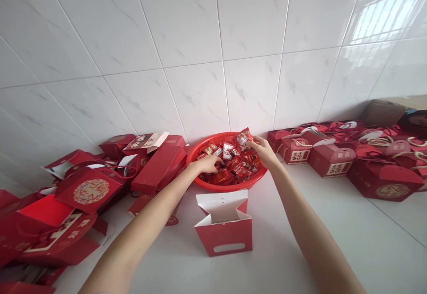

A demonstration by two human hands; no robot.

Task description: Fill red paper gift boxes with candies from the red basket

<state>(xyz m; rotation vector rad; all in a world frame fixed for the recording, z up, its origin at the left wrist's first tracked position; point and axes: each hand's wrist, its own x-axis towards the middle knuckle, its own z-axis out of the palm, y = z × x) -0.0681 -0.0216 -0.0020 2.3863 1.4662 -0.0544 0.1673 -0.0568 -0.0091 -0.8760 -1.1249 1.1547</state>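
Observation:
A red plastic basket [230, 188] stands against the tiled wall, filled with small red-wrapped packets [239, 169]. My left hand [209, 164] reaches into its left part, fingers curled down among the packets; what they grip, if anything, is hidden. Above the basket's right side, my right hand [263, 148] pinches a red and white packet [244, 137] between thumb and fingers. In front of the basket a red paper box [230, 235] stands upright with its top flaps open and a slot in its front. Neither hand touches this box.
Red boxes [156, 165] and other red cartons [91, 189] are piled on the left. Rows of closed red boxes with handles [333, 160] line the wall on the right. A brown carton [383, 111] sits at the far right back.

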